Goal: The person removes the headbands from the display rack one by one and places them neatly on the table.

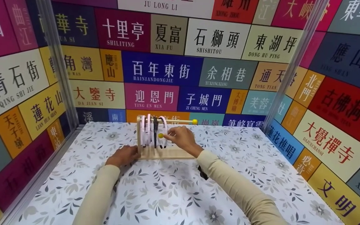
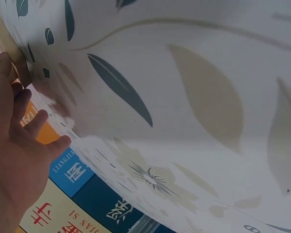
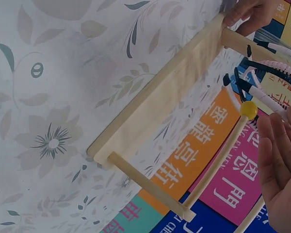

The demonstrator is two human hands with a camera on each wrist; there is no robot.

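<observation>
A wooden headband rack [image 1: 167,152] stands on the table, with two level rods ending in yellow balls. Several headbands [image 1: 149,128], pink, white and black, hang at its left part. At the rack's left end my left hand [image 1: 123,156] holds the wood by the upright; the left wrist view shows this hand [image 2: 19,145] at the left edge, fingertips against the wood. My right hand [image 1: 181,137] pinches the rightmost pale headband [image 1: 165,123] beside the front rod's yellow ball [image 1: 161,135]. The right wrist view partly cuts off that hand [image 3: 283,165].
A white table [image 1: 155,193] with a leaf and flower print bears the rack. Panels with coloured place-name signs [image 1: 162,68] close in the back and sides, with metal posts [image 1: 62,62] at the corners. A small black object [image 1: 202,172] shows beside the right sleeve; its kind is unclear.
</observation>
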